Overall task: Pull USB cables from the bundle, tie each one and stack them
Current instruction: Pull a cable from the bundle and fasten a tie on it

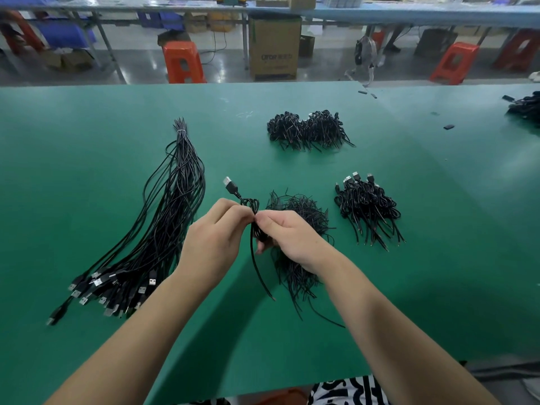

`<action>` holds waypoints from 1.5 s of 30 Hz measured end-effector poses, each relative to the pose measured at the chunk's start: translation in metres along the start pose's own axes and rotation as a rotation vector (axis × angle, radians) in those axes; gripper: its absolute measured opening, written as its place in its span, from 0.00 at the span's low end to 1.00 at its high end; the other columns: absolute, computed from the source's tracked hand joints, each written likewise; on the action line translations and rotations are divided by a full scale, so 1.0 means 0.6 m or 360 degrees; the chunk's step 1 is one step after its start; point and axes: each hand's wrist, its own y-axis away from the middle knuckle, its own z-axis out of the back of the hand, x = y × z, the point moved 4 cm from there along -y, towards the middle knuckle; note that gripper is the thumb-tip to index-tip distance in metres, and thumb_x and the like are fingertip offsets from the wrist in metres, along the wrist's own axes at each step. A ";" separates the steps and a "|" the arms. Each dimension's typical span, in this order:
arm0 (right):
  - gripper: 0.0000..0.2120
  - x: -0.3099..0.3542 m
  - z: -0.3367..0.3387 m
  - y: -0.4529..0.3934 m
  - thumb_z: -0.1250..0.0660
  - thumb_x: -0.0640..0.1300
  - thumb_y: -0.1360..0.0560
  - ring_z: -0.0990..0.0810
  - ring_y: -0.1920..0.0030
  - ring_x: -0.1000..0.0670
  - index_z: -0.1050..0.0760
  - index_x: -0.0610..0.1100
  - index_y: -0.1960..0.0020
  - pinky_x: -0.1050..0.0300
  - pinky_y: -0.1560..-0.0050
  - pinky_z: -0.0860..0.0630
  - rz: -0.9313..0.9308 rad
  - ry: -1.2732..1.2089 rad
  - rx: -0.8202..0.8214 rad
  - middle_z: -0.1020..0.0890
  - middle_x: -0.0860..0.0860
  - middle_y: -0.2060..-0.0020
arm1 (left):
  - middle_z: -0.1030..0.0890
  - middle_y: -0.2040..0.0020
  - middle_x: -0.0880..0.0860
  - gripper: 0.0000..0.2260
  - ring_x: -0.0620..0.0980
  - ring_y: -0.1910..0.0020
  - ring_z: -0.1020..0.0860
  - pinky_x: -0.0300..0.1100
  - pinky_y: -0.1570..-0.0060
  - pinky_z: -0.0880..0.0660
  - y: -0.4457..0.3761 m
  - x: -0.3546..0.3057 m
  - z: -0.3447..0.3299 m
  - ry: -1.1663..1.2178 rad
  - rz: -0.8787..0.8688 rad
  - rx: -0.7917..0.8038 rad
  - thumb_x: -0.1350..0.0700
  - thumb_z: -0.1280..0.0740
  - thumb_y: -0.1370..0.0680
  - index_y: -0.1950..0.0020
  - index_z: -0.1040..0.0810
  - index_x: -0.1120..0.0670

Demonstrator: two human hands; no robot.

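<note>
Both hands hold one black USB cable (253, 247) above the green table (87, 118). My left hand (214, 238) pinches its small coiled loops, and the USB plug (229, 184) sticks up to the left. My right hand (287, 238) pinches the same cable at the coil's waist; the loose tail hangs down toward the table. A long bundle of untied cables (163, 217) lies on the left, tied at its far end, plugs toward me. Under my right hand sits a pile of tied cables (301, 211), partly hidden.
Two more piles of tied cables lie at the right (368, 209) and farther back (306, 130). Another dark heap (526, 108) sits at the far right edge. Beyond the table stand orange stools (182, 61) and a cardboard box (274, 46).
</note>
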 end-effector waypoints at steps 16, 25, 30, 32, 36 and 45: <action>0.04 0.000 0.137 -0.004 0.25 0.44 0.27 0.14 0.62 0.51 0.15 0.45 0.54 0.63 0.64 0.19 -0.0406 0.0267 -0.0179 0.13 0.49 0.61 | 0.31 0.36 0.51 0.16 0.52 0.47 0.23 0.50 0.46 0.25 0.045 0.150 -0.061 -0.0231 0.0694 0.0363 0.47 0.35 0.20 0.36 0.26 0.54; 0.16 -0.029 0.310 -0.059 0.35 0.44 0.18 0.15 0.52 0.45 0.24 0.34 0.36 0.49 0.44 0.19 -0.1119 0.0759 -0.0579 0.16 0.43 0.50 | 0.35 0.23 0.57 0.22 0.54 0.22 0.40 0.53 0.24 0.47 0.127 0.264 -0.112 -0.0832 0.0741 0.0913 0.47 0.41 0.18 0.26 0.31 0.55; 0.16 -0.065 0.338 -0.095 0.29 0.48 0.22 0.19 0.67 0.51 0.24 0.39 0.41 0.65 0.65 0.21 -0.1366 0.0993 -0.0662 0.14 0.46 0.49 | 0.26 0.28 0.56 0.19 0.54 0.27 0.32 0.53 0.25 0.43 0.131 0.268 -0.109 -0.0796 0.0746 0.0728 0.50 0.33 0.21 0.32 0.23 0.56; 0.19 -0.090 0.339 -0.104 0.30 0.53 0.22 0.16 0.65 0.51 0.26 0.37 0.47 0.60 0.47 0.20 -0.1568 0.1011 -0.0645 0.13 0.47 0.55 | 0.25 0.29 0.56 0.19 0.53 0.27 0.31 0.52 0.25 0.43 0.131 0.272 -0.110 -0.0787 0.0748 0.0707 0.50 0.32 0.22 0.33 0.23 0.56; 0.14 -0.118 0.342 -0.122 0.28 0.48 0.23 0.15 0.70 0.47 0.25 0.36 0.53 0.53 0.58 0.16 -0.1423 0.1408 -0.0636 0.14 0.44 0.67 | 0.24 0.31 0.56 0.18 0.53 0.28 0.30 0.51 0.26 0.43 0.133 0.274 -0.110 -0.0765 0.0759 0.0665 0.52 0.30 0.23 0.35 0.22 0.56; 0.06 -0.151 0.348 -0.123 0.31 0.39 0.22 0.15 0.59 0.43 0.22 0.37 0.54 0.48 0.55 0.16 -0.1190 0.1871 -0.0699 0.16 0.42 0.59 | 0.23 0.32 0.56 0.17 0.54 0.29 0.29 0.52 0.26 0.41 0.132 0.273 -0.108 -0.0752 0.0755 0.0620 0.54 0.30 0.24 0.36 0.21 0.57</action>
